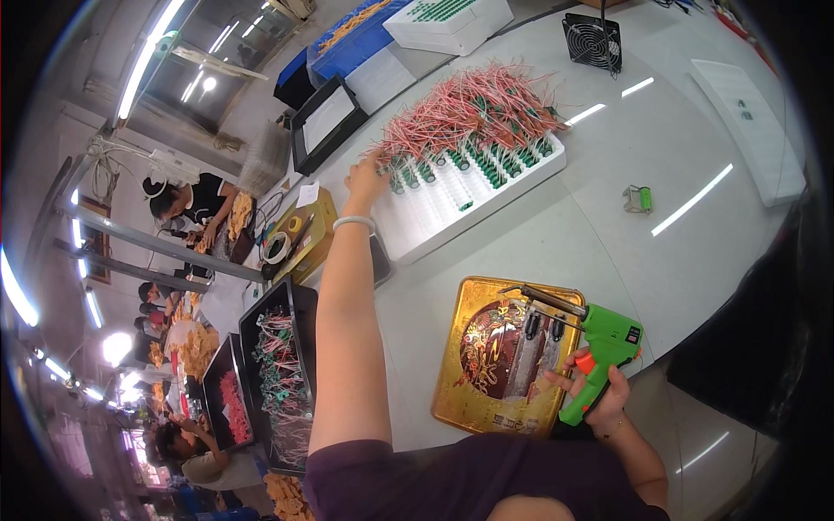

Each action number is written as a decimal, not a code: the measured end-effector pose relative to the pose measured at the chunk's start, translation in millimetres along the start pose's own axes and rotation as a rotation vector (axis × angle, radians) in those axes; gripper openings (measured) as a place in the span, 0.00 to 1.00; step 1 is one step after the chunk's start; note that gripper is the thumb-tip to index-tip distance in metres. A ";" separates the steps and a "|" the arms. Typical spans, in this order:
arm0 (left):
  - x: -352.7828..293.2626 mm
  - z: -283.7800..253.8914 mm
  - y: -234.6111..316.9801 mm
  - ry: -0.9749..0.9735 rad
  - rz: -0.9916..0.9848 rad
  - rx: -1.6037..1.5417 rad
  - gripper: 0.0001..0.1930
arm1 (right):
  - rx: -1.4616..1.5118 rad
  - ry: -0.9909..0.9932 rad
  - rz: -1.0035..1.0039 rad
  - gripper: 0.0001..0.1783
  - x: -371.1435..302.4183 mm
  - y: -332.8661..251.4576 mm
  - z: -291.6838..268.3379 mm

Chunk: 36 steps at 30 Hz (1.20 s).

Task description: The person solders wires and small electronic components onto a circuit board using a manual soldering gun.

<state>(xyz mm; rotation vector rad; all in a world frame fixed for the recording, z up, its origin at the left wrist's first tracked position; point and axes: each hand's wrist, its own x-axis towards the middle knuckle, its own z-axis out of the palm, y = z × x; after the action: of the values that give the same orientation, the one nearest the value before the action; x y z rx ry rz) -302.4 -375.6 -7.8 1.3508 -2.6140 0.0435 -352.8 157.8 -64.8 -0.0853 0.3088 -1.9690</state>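
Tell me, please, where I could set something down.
Tabletop is bare between the green glue gun and the white foam board, and between the gold tin and the white foam tray. Crowded: around the left hand by the pink wires, and among the black trays.

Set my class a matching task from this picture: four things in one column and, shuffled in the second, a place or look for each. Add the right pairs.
Things
1. gun-shaped tool
2. foam tray
3. left hand
4. fan

Places or looks
A. under the pile of pink wires
B. black, with a round grille
C. green, in the right hand
D. at the left end of the pink wires

Right pairs: 1-C, 2-A, 3-D, 4-B
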 end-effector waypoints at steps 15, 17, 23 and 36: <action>-13.2 12.3 2.8 0.108 0.017 0.022 0.24 | 0.005 0.024 -0.001 0.25 -0.2 -2.2 3.8; -7.6 18.7 5.1 0.127 0.007 -0.003 0.25 | 0.004 0.030 -0.009 0.25 -0.5 -1.7 4.2; 45.9 43.9 -37.4 -0.047 -0.225 -0.716 0.16 | 0.008 0.011 0.005 0.25 1.2 -1.5 5.8; 12.4 9.0 30.4 0.005 -0.240 -0.132 0.17 | 0.015 0.013 -0.011 0.24 1.1 -0.4 0.9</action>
<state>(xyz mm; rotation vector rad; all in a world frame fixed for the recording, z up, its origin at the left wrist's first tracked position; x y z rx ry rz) -335.5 -368.9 -12.3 1.6015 -2.3843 -0.1575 -353.4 156.8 -63.9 -0.0648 0.3019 -1.9831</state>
